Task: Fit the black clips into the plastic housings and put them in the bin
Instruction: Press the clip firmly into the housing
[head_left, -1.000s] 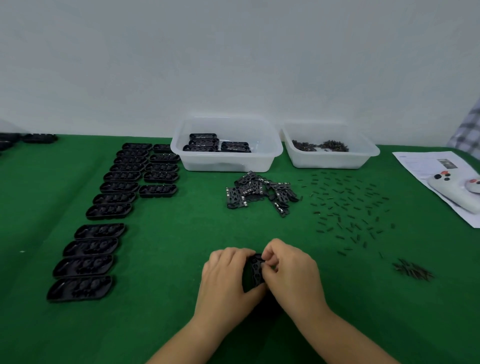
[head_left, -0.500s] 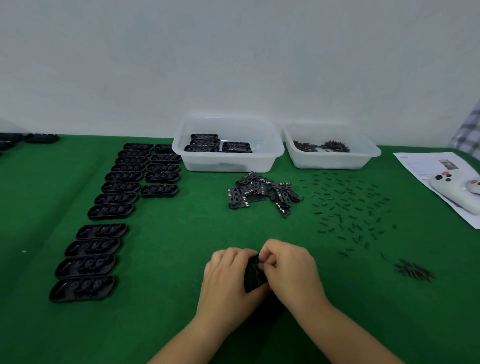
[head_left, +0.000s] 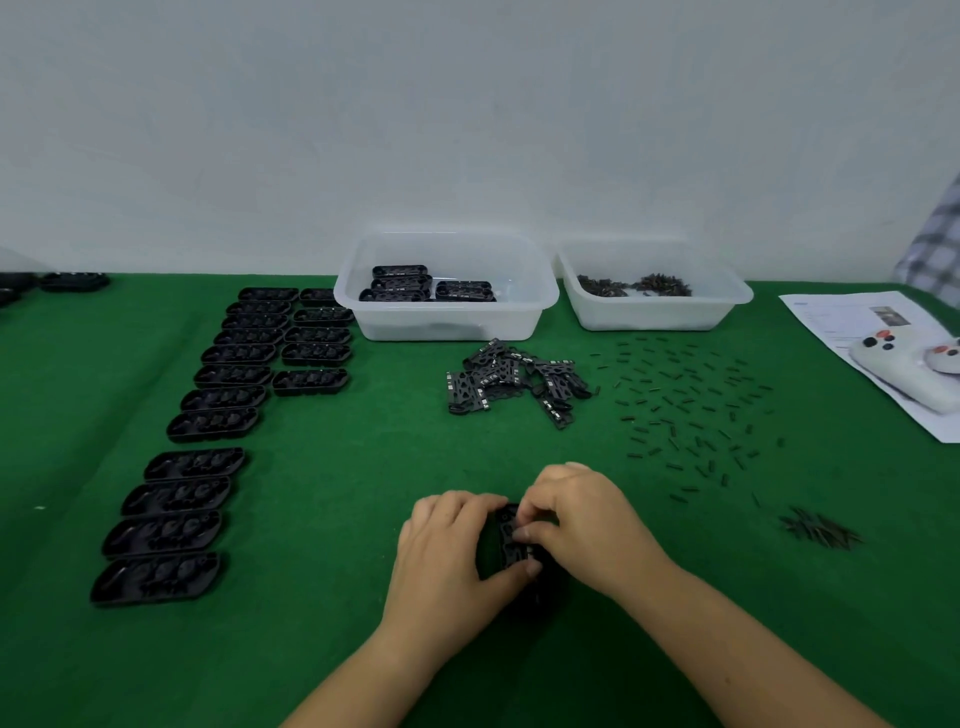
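Near the front middle of the green table my left hand (head_left: 451, 551) and my right hand (head_left: 587, 525) together hold one black plastic housing (head_left: 506, 540). The left fingers curl round its left side, and the right thumb and fingers press a black clip into its top. Most of the housing is hidden by both hands. A pile of loose black clips (head_left: 511, 382) lies further back in the middle. Behind it stands a clear bin (head_left: 447, 322) holding several housings. Rows of empty black housings (head_left: 208, 415) line the left side.
A second clear bin (head_left: 654, 312) with small dark parts stands at the back right. Small black pins (head_left: 685, 410) are scattered on the right, with a dark heap (head_left: 821, 530) nearer. A paper sheet (head_left: 852, 322) and a white controller (head_left: 904, 364) lie at the far right edge.
Both hands stay together on the housing. The right fingers have shifted slightly over its top, and the view has drifted a little.
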